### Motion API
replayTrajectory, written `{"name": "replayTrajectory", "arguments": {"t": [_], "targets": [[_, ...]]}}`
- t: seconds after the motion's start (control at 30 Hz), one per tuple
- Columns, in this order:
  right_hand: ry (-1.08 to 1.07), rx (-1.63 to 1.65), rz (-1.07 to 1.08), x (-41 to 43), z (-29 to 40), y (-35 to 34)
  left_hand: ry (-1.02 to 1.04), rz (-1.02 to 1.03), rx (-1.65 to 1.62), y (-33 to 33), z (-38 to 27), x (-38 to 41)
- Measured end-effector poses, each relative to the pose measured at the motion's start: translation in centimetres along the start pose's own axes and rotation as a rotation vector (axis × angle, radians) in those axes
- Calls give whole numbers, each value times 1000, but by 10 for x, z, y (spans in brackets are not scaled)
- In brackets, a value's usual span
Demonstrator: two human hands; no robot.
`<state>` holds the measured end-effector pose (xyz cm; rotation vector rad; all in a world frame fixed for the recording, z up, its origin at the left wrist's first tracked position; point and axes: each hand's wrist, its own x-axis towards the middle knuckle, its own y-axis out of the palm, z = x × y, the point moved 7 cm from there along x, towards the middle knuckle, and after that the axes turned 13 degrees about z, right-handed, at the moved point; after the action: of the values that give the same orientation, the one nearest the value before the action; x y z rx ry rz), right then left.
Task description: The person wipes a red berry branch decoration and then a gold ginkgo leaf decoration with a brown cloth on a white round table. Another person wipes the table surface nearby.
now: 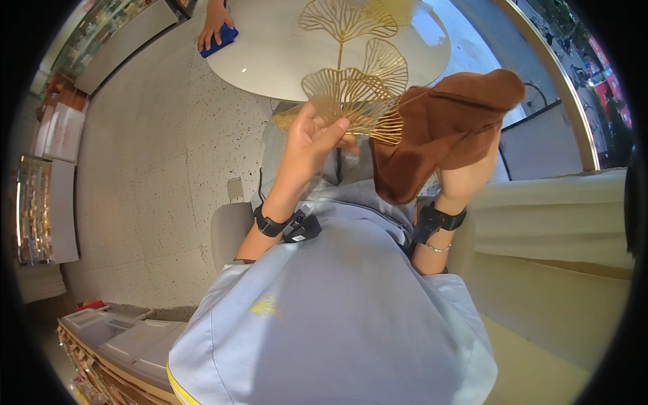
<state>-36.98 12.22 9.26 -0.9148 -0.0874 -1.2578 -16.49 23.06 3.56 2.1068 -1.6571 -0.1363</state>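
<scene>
My left hand [316, 131] grips a gold wire ornament of fan-shaped leaves [349, 83] above my lap, thumb on its lower part. Several leaves spread upward over the near part of the round white table [268, 66]. A brown cloth [445, 126] is bunched in my right hand [468, 174], covering most of its fingers. The cloth's left side meets or overlaps the lower gold leaf; the exact contact is unclear. Both wrists wear black straps.
At the table's far left, another person's hand [215, 30] rests on a folded blue cloth [220, 41]. Glass display cases [35, 212] line the left side. White boxes [136, 339] sit on a shelf at lower left. A window with a gold frame [562, 76] is at right, beside pale fabric [552, 212].
</scene>
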Motion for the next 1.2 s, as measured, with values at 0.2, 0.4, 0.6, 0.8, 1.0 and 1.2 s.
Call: {"name": "replayTrajectory", "arguments": {"t": [0.2,0.4,0.6,0.8,1.0,1.2], "targets": [[93,1015,211,-26,14,2,112,51,50,41,-25,-32],[-32,27,66,-48,22,-27,90,49,452,53,-29,-43],[13,440,-25,-71,-4,-50,224,-48,690,62,-38,-57],[21,427,-96,-77,-3,-48,49,217,237,97,-22,-53],[-237,802,316,-67,74,-20,59,316,231,98,-13,-51],[-142,716,49,-63,50,0,36,396,57,100,-17,-53]]}}
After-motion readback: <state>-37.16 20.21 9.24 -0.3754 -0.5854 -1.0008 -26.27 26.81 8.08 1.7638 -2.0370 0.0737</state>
